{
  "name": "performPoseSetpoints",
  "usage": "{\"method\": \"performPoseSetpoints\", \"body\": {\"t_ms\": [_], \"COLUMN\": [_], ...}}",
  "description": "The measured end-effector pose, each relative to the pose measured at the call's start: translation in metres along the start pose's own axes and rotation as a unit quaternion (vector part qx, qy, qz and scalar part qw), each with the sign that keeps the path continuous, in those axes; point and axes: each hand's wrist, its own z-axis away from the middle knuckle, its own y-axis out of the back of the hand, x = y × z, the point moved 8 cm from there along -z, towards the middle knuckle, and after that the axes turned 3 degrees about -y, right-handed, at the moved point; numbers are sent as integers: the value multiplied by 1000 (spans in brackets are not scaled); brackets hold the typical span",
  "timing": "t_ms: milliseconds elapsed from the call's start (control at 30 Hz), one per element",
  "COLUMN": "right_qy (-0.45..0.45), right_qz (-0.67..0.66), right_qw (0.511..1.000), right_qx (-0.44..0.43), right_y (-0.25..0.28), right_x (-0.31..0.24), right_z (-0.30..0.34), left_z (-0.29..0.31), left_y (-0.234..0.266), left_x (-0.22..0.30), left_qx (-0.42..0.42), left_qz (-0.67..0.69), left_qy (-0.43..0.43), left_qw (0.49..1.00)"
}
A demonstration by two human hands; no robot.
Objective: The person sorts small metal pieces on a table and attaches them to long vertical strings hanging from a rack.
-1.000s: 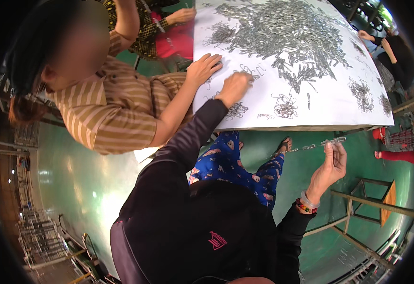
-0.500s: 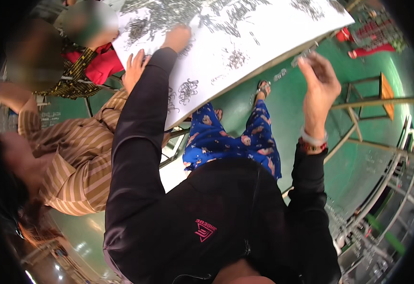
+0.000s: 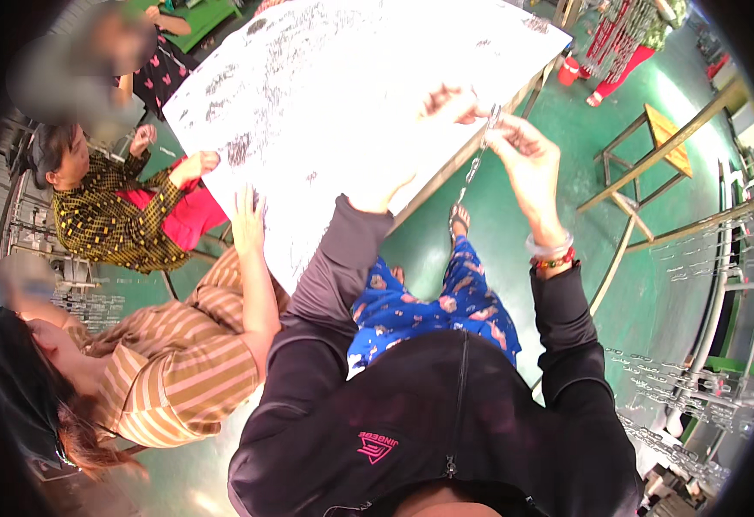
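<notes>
My right hand (image 3: 528, 153), beyond the table's near edge, pinches a silvery metal chain (image 3: 472, 172) near its upper end. The chain's links hang down freely over the green floor. My left hand (image 3: 447, 105) is raised beside it, partly washed out by glare. Its fingers are closed and bent, with the fingertips at the chain's upper end; what they hold, if anything, cannot be made out. Under my left hand spreads the white tabletop (image 3: 286, 211), where many small dark metal links (image 3: 239, 148) lie in loose heaps.
On my left sits a person in a striped shirt (image 3: 183, 366), one hand on the table edge. Farther along, a person in a yellow-and-black patterned top (image 3: 105, 220) works at the table. A wooden stool (image 3: 666, 138) and metal rails (image 3: 653, 226) stand to the right.
My left hand has come off the heaped links and moved right to the chain. My right hand has moved slightly left and down, with the chain still in its fingers.
</notes>
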Motion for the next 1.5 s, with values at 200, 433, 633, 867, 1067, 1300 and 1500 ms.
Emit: {"method": "performPoseSetpoints", "body": {"t_ms": [200,433,633,867,1067,1300,1500], "right_qy": [69,193,331,301,295,332,372], "right_qz": [35,156,138,116,86,120,263], "right_qw": [995,961,910,907,896,874,805], "right_qx": [59,120,209,270,321,332,381], "right_y": [17,41,73,95,140,141,169], "right_x": [-23,-59,-121,-156,-204,-287,-363], "right_z": [13,26,53,92,155,192,242], "left_z": [-1,-16,3,19,28,64,55], "left_y": [-47,-81,-141,-158,-165,-87,-34], "left_x": [2,18,87,92,-63,-243,-304], "left_qx": [-15,11,-40,-61,-246,-391,-309], "left_qz": [-54,-80,-276,-132,-106,-105,-182], "left_qy": [36,-35,-313,-310,-36,245,345], "left_qw": [998,996,908,940,963,881,867]}}
